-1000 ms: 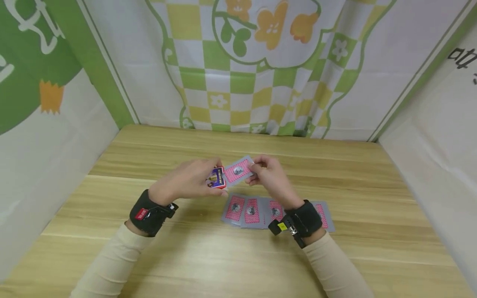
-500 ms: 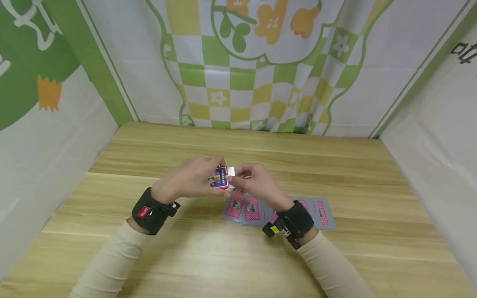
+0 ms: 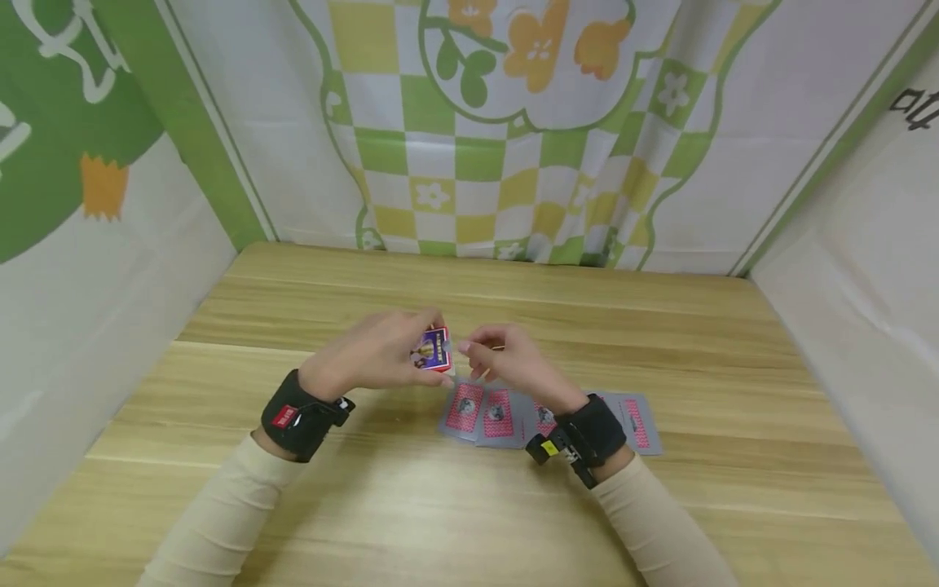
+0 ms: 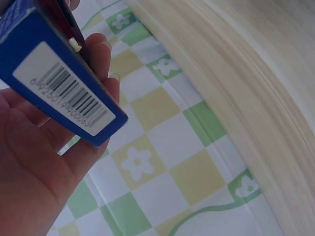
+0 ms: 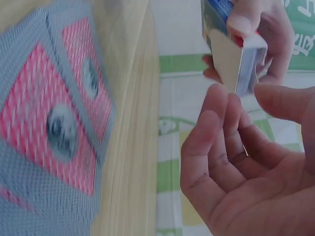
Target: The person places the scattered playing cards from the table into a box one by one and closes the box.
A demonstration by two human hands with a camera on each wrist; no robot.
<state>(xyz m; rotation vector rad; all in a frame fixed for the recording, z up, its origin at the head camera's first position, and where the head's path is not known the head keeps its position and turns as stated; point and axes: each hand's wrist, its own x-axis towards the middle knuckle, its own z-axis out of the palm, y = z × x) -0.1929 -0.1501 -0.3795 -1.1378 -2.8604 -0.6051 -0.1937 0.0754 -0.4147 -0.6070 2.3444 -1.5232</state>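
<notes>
My left hand (image 3: 370,350) grips a playing card box (image 3: 433,350) with a purple front and red edges, above the table. In the left wrist view, the blue end of the card box (image 4: 69,88) with its barcode faces the camera. The right hand (image 3: 517,363) is just right of the box's other end, fingers loosely bent. From the right wrist view, thumb and fingertips stand apart with nothing between them, close to the end of the card box (image 5: 246,69), where thin edges show. Below lie face-down playing cards (image 3: 499,414) with pink backs and grey borders, overlapping in a row.
The light wooden table (image 3: 367,505) extends around both arms. A checkered green, yellow and white curtain (image 3: 477,187) hangs at its back edge. White side panels (image 3: 866,310) border the table left and right. The right wrist partly covers the card row.
A second ago my right hand pinched a pink-backed card at the box's end; that card is no longer in view. A white piece sticking out half a second ago is gone, and the right fingers have loosened.
</notes>
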